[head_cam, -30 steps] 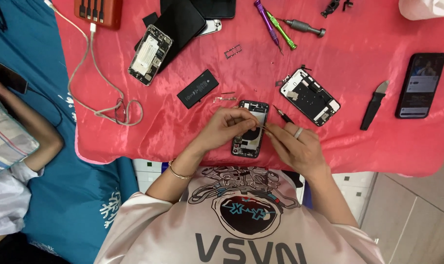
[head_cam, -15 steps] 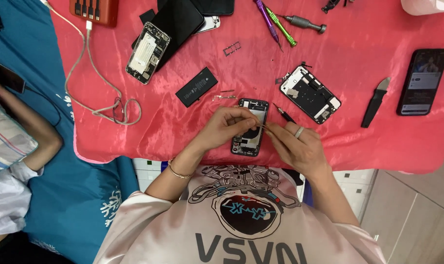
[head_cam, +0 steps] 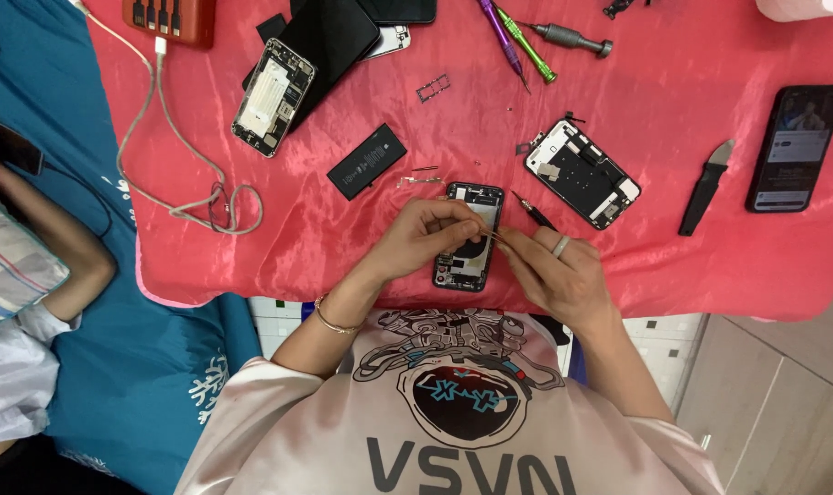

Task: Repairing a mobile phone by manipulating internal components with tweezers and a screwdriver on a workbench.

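The opened phone [head_cam: 469, 236], a black-framed shell with its back off and inner parts bared, lies upright on the pink cloth [head_cam: 361, 247] near its front edge. The left hand [head_cam: 421, 236] rests curled on the phone's left side, pinching at its middle; the right hand [head_cam: 554, 275], beside the phone's right edge, pinches a thin tool [head_cam: 497, 236] over it. A loose black battery [head_cam: 367, 161] lies up-left of the phone, another gutted phone [head_cam: 582, 172] up-right.

Red cloth [head_cam: 710, 275] on worktop: satiny, glossy, creased. Opened phone [head_cam: 470, 236]: bare metal and dark plastic inside. Black battery [head_cam: 367, 161] matt. Screwdriver [head_cam: 568, 38] shaft metal.
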